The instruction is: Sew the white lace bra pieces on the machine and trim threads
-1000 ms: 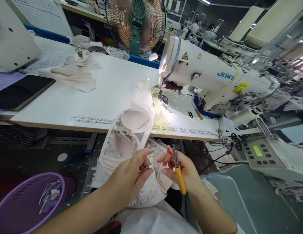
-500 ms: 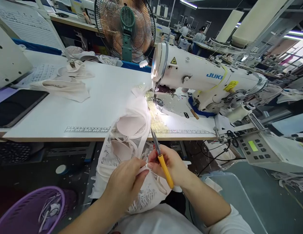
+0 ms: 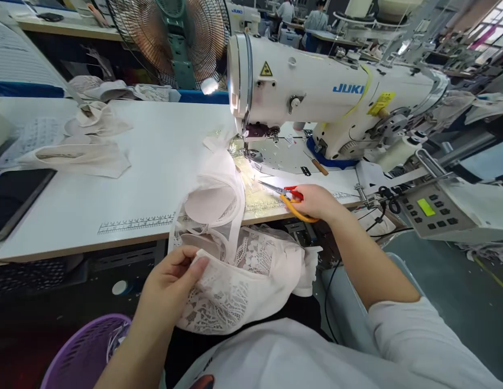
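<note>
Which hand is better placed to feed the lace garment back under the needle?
Left, probably: the left hand already grips the lace garment, while the right hand holds the snips at the table edge.

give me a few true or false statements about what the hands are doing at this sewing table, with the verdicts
1. The right hand holds small orange-handled thread snips over the white table. True.
2. The left hand grips the pale pink lace garment in the lap. True.
3. The snips point at the purple plastic basket. False: their tips point toward the needle area of the white Juki sewing machine.
4. The left hand rests on the black tablet. False: the tablet lies apart at the table's left edge.
</note>
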`<state>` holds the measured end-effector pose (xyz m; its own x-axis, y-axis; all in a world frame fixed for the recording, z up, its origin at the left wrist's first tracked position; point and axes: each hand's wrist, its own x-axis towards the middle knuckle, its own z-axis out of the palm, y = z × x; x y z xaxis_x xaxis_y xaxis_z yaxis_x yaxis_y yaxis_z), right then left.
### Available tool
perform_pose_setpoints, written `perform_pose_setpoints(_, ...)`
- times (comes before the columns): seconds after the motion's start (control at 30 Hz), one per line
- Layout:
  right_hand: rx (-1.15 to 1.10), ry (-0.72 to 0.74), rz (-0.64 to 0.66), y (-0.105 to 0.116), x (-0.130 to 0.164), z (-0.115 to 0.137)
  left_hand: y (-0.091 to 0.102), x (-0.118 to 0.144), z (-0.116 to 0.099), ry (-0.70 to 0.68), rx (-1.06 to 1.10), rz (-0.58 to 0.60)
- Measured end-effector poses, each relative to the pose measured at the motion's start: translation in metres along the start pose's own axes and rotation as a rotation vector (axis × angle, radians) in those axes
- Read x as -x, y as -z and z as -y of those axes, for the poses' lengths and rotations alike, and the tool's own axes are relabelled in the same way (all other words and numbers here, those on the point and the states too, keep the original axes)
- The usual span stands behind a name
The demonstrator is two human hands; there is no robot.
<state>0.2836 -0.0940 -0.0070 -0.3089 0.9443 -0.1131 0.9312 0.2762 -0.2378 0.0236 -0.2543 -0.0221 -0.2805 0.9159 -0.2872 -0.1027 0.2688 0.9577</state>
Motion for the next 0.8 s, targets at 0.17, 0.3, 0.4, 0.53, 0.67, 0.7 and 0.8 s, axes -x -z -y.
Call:
perform_pose_setpoints(0.17,0.062,-0.039,-0.028,0.013,-0.012,-0.018,-0.001,-0.001,-0.008,0.046,0.108,-0.136)
perform_pose_setpoints(0.3,-0.038,0.061,-0.131,0.006,0.014,0.005,-0.004,0.000,-0.013,0.041,0.138,-0.168)
perform_pose_setpoints(0.4,-0.473,0.531,-0.078,-0.020,0.045,0.042,-0.004,0.000,-0.014,0.061,0.133,-0.145)
perform_pose_setpoints(0.53,-0.631,0.761,0.103,-0.063,0.071,0.080,-0.003,0.002,-0.015,0.048,0.134,-0.159)
perform_pose_setpoints(0.67,-0.739,0.710,0.122,-0.082,0.075,0.087,-0.001,0.004,-0.014,0.015,0.122,-0.183)
perform_pose_setpoints(0.7,-0.755,0.703,0.114,-0.083,0.074,0.086,-0.001,0.004,-0.014,0.008,0.121,-0.189)
perform_pose_setpoints(0.8,-0.773,0.689,0.062,-0.080,0.074,0.084,-0.002,0.005,-0.012,-0.013,0.124,-0.210)
